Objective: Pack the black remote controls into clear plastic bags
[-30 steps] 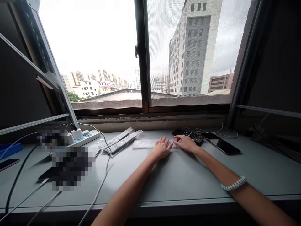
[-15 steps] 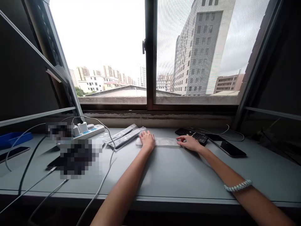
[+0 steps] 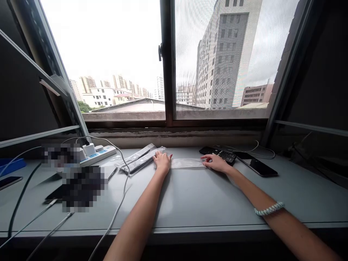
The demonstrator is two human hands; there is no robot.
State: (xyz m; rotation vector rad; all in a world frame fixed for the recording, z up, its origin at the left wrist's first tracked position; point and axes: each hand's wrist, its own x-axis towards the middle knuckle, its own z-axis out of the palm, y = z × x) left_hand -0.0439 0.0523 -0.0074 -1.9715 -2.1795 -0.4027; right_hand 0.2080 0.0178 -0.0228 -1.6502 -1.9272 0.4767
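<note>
A flat, clear plastic bag (image 3: 186,163), long and narrow, lies across the desk between my hands. My left hand (image 3: 162,162) rests palm down over its left end, fingers spread and thumb apart; the fingertips are partly hidden. At the right end, my right hand (image 3: 214,162) pinches the bag's edge between thumb and fingers. Whether anything is inside the bag I cannot make out. Beside my left hand lie further clear plastic packets (image 3: 141,158) with dark and grey contents. A black remote control (image 3: 227,155) is just behind my right hand.
A black phone (image 3: 261,167) lies on the grey desk (image 3: 201,203) at the right. To the left stand a white power strip (image 3: 101,153) with plugs, a blue tray (image 3: 12,166) and another phone (image 3: 9,182). A white cable (image 3: 123,195) loops across the desk's left half.
The view has turned slightly right. My left thumb now stands out from the fingers. My right hand stays at the bag's right end, and the bag lies much as before.
</note>
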